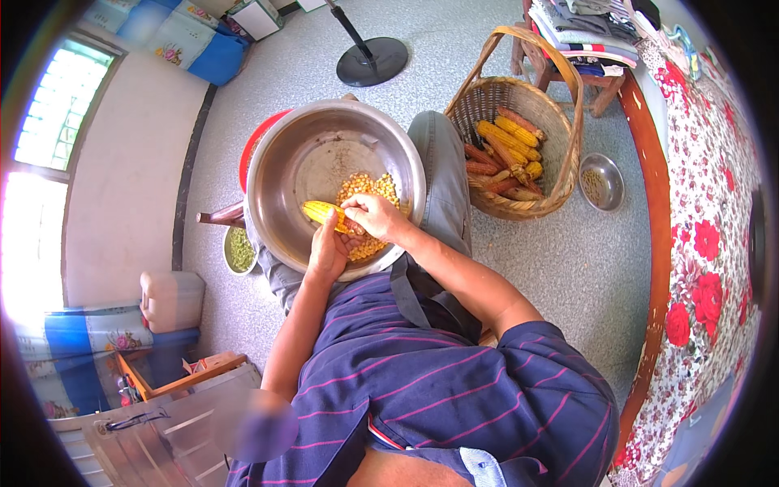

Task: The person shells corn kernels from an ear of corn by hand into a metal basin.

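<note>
A yellow ear of dried corn [321, 212] lies across my left hand [330, 251], with the thumb over its side. Its end near my right hand [373, 214] is stripped to reddish cob. My right hand's fingers are bent against that end; whether they pinch loose kernels is hidden. Both hands are inside a wide metal basin [274, 152] resting on my lap. Loose corn kernels [360, 184] lie on the basin's bottom, around and beneath my hands.
Right of my knee, a woven basket [517, 210] with a tall handle holds corn ears and bare cobs. A small metal bowl [613, 182] stands beyond it. Left are a red basin [248, 155], a wooden stool end [220, 215] and a bowl of green bits [239, 249]. A round stand base [372, 61] is ahead.
</note>
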The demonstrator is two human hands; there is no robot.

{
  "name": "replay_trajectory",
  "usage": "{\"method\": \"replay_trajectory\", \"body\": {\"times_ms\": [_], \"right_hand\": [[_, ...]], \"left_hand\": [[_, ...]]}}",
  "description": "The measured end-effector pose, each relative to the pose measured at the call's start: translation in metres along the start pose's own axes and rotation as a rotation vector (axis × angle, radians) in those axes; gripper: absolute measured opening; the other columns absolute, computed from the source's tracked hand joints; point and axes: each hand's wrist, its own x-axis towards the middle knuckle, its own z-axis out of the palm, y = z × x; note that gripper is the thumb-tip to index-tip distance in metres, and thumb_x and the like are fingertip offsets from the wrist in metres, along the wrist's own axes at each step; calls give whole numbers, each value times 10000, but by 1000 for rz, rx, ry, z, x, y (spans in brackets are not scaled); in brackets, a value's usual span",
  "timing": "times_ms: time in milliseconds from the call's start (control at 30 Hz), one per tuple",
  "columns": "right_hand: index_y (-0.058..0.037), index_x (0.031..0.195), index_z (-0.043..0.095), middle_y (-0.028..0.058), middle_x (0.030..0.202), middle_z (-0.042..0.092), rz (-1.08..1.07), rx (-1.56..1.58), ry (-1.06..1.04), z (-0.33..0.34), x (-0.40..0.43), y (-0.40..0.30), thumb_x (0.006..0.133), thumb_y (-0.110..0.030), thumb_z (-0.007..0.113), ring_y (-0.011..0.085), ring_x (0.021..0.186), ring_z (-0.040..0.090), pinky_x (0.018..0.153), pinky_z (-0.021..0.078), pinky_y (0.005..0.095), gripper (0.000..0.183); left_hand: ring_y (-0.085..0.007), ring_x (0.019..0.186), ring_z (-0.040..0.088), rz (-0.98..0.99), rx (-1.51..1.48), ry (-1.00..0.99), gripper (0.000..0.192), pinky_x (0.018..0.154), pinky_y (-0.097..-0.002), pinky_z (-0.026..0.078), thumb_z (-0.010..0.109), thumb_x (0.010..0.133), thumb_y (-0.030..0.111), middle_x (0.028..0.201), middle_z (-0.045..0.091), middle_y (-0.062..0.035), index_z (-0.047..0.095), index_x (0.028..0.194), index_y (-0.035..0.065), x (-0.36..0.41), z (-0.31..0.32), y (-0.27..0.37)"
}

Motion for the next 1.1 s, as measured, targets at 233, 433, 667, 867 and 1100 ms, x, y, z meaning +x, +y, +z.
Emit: {"method": "replay_trajectory", "body": {"times_ms": [233, 433, 667, 867, 1100], "right_hand": [[1, 986, 665, 107, 808, 676, -3, -13, 3, 0, 0, -2, 896, -166, 590, 165, 730, 639, 661, 496, 306, 204], [5, 998, 661, 121, 841, 682, 16, -9, -2, 0, 0, 0, 891, -164, 594, 182, 762, 650, 685, 503, 313, 211], [1, 1003, 662, 130, 847, 683, -15, -51, 22, 1, 2, 6, 884, -174, 603, 193, 765, 653, 692, 503, 315, 219], [-1, 996, 665, 137, 853, 686, -42, -63, 26, 2, 2, 7, 880, -174, 604, 208, 773, 658, 700, 504, 321, 218], [-1, 992, 666, 138, 856, 687, -24, -43, 25, 1, 2, 4, 879, -177, 601, 212, 779, 661, 706, 506, 324, 219]], "left_hand": [[-160, 752, 645, -2, 8, 9, 380, 662, -290, 533, 478, 987, 398, 941, 662, -73, 537, 1140, 54, 0, 1, 1], [-161, 775, 634, -8, 36, -1, 393, 713, -292, 541, 470, 987, 420, 957, 636, -61, 525, 1147, 66, 0, -1, 1], [-161, 751, 645, -1, 11, 22, 377, 659, -292, 536, 486, 984, 395, 943, 660, -73, 534, 1142, 55, 1, 1, 0], [-158, 774, 642, -12, 34, -15, 399, 716, -297, 545, 466, 987, 424, 950, 647, -63, 528, 1146, 63, 1, -4, 1], [-159, 772, 642, -7, 37, -2, 396, 713, -295, 545, 466, 988, 422, 951, 645, -63, 530, 1141, 63, 1, -2, 1]]}}
